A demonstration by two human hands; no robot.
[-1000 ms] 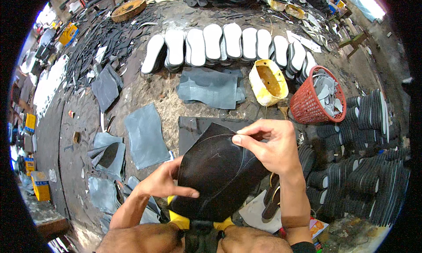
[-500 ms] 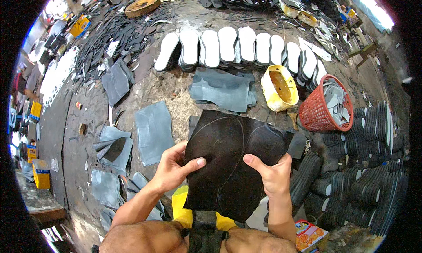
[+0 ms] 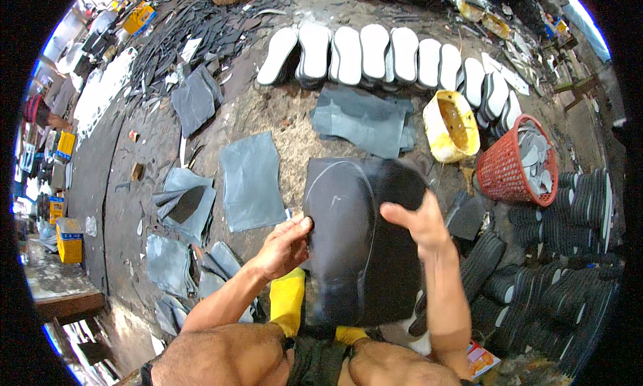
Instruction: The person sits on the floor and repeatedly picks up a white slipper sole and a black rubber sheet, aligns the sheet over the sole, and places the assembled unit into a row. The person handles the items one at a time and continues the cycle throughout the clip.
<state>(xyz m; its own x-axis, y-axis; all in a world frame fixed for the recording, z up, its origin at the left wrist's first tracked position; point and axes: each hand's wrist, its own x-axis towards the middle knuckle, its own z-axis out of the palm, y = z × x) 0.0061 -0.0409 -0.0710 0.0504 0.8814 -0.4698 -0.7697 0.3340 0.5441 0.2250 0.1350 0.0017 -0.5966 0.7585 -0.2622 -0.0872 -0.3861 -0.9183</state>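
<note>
Before me I hold up a black sheet (image 3: pixel 338 245), rubber-like, with pale shoe-sole outlines drawn on it. My left hand (image 3: pixel 284 248) pinches its left edge, thumb in front and fingers curled. At the right edge is my right hand (image 3: pixel 426 225), its thumb laid over the front face; the fingers pass behind and are mostly hidden. The sheet bends along its right part, which looks darker and slightly smeared by motion. Just beyond its left edge, a grey-blue sheet (image 3: pixel 252 181) lies flat on the floor.
A row of white-topped soles (image 3: pixel 345 54) stretches across the far side. A yellow tub (image 3: pixel 435 135) of brownish liquid and a red basket (image 3: pixel 499 161) of grey scraps stand to the right, near stacked dark soles (image 3: pixel 573 215). More grey sheets (image 3: pixel 167 262) lie left.
The black sheet has turned and bowed, with its right-hand outline now largely out of sight. My left fingers have curled at its edge; my right hand has risen. The whole view has shifted.
</note>
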